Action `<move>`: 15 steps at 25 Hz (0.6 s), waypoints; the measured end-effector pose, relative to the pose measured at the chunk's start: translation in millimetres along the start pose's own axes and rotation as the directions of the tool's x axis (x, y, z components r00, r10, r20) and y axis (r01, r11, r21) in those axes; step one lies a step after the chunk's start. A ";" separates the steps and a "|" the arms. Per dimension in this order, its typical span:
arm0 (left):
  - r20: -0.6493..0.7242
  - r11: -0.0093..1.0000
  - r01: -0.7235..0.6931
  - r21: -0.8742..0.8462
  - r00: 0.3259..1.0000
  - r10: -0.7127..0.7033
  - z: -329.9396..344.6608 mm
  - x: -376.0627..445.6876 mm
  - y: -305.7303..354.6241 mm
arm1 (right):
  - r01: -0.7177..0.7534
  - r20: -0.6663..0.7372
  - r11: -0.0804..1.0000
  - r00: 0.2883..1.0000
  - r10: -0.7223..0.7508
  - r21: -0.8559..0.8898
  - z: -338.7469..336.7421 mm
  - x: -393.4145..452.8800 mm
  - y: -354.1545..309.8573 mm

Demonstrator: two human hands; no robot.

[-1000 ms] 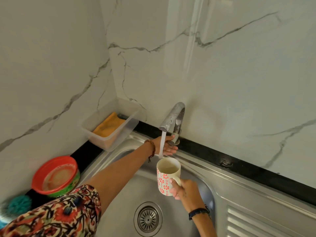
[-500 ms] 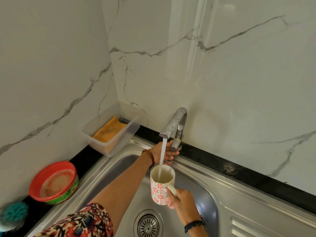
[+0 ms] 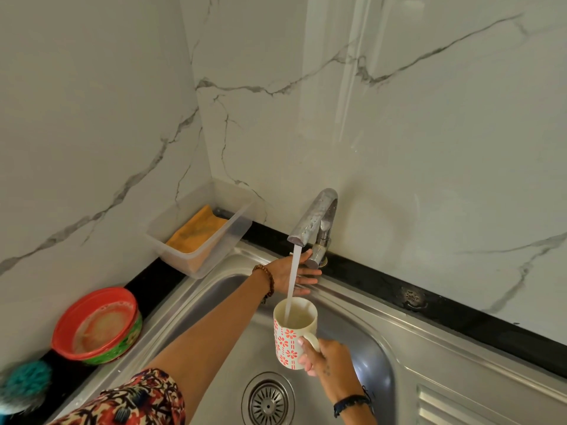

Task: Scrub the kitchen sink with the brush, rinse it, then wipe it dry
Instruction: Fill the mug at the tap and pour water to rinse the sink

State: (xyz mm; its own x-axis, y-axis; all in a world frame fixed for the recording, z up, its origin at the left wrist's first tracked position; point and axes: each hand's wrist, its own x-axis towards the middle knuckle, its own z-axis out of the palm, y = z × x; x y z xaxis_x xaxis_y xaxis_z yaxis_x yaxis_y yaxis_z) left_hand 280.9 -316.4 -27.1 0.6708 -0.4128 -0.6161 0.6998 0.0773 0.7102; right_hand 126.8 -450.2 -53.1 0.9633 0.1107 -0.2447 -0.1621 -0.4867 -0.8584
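While water streams from the tap (image 3: pixel 316 219), the right hand (image 3: pixel 328 358) grips a patterned mug (image 3: pixel 291 332) by its handle above the sink (image 3: pixel 399 357) basin; the left hand (image 3: pixel 291 273), fingers extended, touches the tap lever.

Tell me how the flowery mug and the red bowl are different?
The mug is cream with red flowers; the red bowl has a green patterned side. The mug is tall with a handle; the bowl is wide and low. The right hand holds the mug under the running tap; the bowl sits untouched on the black counter. Both stand upright.
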 end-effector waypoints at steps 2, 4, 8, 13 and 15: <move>-0.034 0.997 -0.071 -0.043 0.997 0.070 1.4 1.7 -2.9 | 0.003 0.005 1.000 1.000 -0.003 -0.008 0.6 -0.3 -0.6; -0.103 0.990 -0.134 -0.054 0.986 0.128 3.5 4.1 -5.2 | -0.003 -0.003 1.000 1.000 0.003 0.003 1.7 -0.6 -0.5; -0.158 0.974 -0.188 0.127 0.966 0.207 -3.5 12.2 -4.9 | 0.013 0.007 1.000 1.000 -0.012 -0.011 1.7 -1.8 -0.6; -0.243 0.684 -0.229 0.693 0.819 0.519 -9.7 17.2 7.3 | 0.090 0.019 0.992 0.996 -0.088 -0.094 0.5 0.2 -3.9; -0.188 0.583 -0.224 0.781 0.806 0.562 -7.9 21.2 12.5 | 0.090 0.017 0.991 0.996 -0.088 -0.103 0.2 0.9 -6.3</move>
State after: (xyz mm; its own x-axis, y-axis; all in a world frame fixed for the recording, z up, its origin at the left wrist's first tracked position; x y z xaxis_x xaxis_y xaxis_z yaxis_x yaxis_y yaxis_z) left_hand 305.8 -317.0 -34.0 0.9798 -0.1182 -0.1615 0.0660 -0.5708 0.8184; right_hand 128.6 -446.9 -48.1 0.9701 0.1679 -0.1755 -0.0521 -0.5617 -0.8257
